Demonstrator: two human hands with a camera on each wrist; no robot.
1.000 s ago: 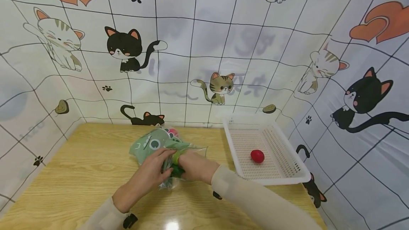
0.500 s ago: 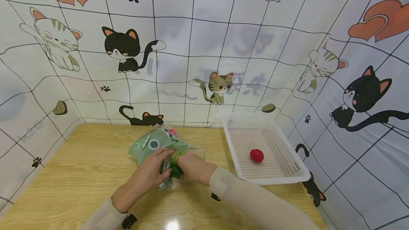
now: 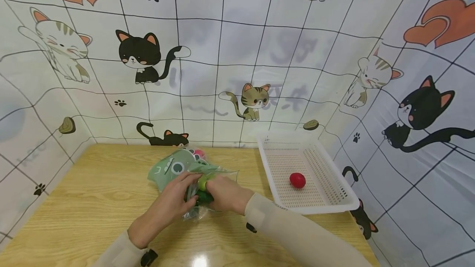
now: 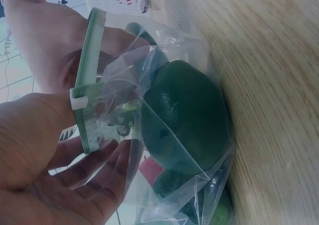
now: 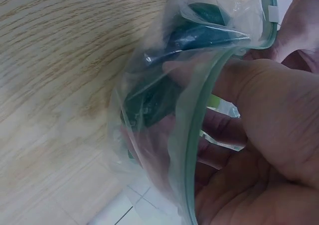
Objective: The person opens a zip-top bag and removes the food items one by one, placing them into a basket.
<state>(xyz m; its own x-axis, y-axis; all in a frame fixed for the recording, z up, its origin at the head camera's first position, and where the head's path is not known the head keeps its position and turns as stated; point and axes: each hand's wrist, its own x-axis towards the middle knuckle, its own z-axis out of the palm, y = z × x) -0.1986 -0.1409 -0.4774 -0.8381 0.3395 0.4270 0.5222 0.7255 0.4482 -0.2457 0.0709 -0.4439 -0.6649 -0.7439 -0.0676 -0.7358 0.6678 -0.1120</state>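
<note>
- Table (image 3: 92, 201): grained wood.
- Basket (image 3: 319, 208): white, perforated plastic.
- Bag (image 4: 127, 73): crinkled clear film, green rim (image 4: 90, 51), on table.
- Left hand (image 3: 176, 195): loosely curled, holding rim.
- Right hand (image 3: 228, 195): inside bag, wrapped round lump (image 4: 184, 118), dark green, smooth.
- Red thing (image 3: 297, 180): rounded, in basket.

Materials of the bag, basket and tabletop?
Bag: thin plastic film, clear and glossy where unprinted; it creases and catches light.
Basket: likely rigid molded plastic, white; regular perforations suggest it.
Tabletop: wood or wood-print laminate, can't tell which; grain lines show, and bright glare suggests a glossy coating.
</note>
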